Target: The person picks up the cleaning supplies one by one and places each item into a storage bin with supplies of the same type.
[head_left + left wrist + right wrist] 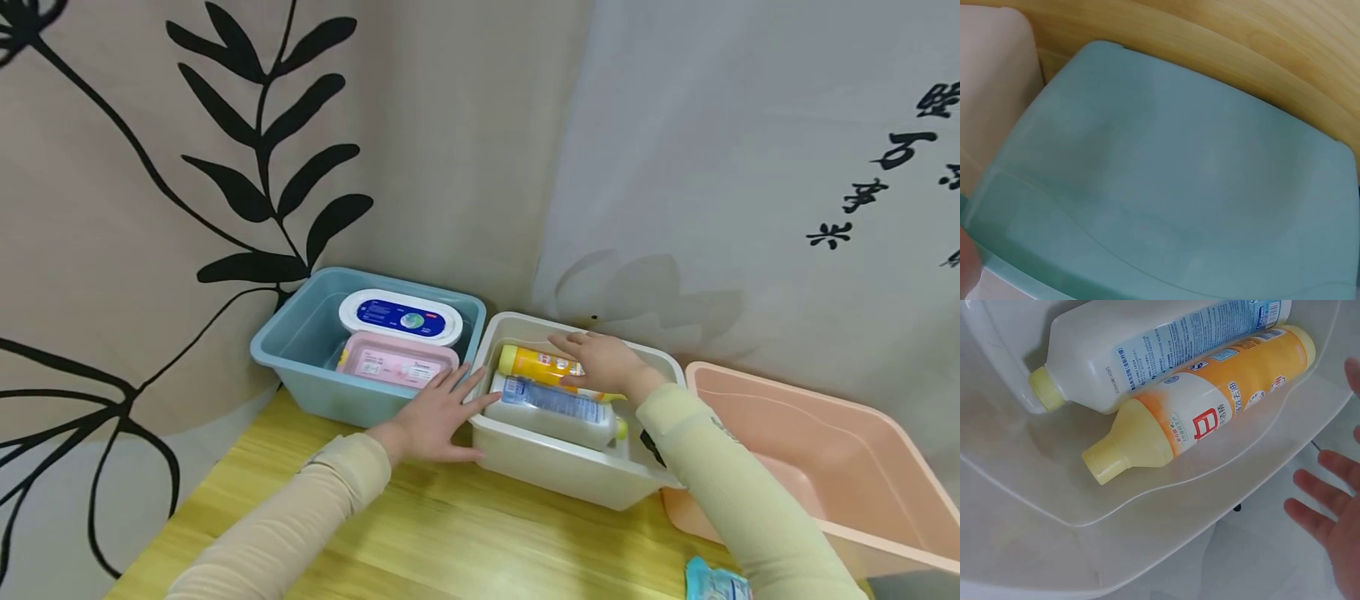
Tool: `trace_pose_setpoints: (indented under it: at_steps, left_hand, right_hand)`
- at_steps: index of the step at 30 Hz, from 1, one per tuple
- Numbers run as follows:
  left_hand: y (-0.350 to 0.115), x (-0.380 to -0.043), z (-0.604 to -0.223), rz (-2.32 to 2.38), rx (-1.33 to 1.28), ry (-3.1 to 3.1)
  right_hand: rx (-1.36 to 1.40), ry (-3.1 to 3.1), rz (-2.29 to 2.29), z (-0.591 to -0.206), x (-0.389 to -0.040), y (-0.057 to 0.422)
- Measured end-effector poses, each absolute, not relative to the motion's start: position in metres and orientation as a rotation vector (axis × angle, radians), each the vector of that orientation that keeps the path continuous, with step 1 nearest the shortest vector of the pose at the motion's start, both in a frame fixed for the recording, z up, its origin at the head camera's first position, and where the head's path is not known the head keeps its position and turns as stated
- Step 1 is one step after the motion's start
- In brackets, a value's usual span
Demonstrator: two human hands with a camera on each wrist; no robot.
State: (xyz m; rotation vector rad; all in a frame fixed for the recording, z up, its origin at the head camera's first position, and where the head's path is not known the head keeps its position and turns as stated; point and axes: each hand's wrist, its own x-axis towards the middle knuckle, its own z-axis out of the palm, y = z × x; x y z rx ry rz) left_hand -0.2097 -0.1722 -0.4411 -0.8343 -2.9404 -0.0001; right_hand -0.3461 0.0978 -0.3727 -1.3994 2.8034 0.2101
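Two bottles lie on their sides in the white bin (555, 479): a white bottle (558, 421) with a blue label and yellow-green cap, and behind it an orange-and-yellow bottle (534, 364). Over the orange bottle and the bin's back rim, my right hand (603, 362) is spread with straight fingers, holding nothing. In the right wrist view its fingers (1329, 494) stand apart from both bottles. My left hand (438, 421) rests fingers spread where the blue bin (322, 387) meets the white bin, fingertips at their rims.
Inside the blue bin sit a white oval tub (401, 317) with a blue label and a pink-lidded box (397, 360). At the right stands a peach bin (817, 442). A light-blue packet (716, 581) lies on the wooden table (450, 533), near its front. Curtains (465, 167) hang behind.
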Motion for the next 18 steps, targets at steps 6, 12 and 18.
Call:
trace_pose_setpoints:
  at_steps: [6,12,18]
  left_hand:
    - [-0.172,-0.212,-0.44,-0.001,-0.835,-2.946]
    - [-0.173,-0.213,-0.441,-0.021,-0.845,-2.933]
    - [-0.173,-0.211,-0.442,-0.028,-0.853,-2.903]
  right_hand:
    - [-1.323,2.809,0.17,-0.367,-0.339,0.106]
    - [-1.247,2.803,0.113,-0.363,-0.33,0.114]
    - [-1.229,2.825,0.094,-0.363,-0.324,0.127]
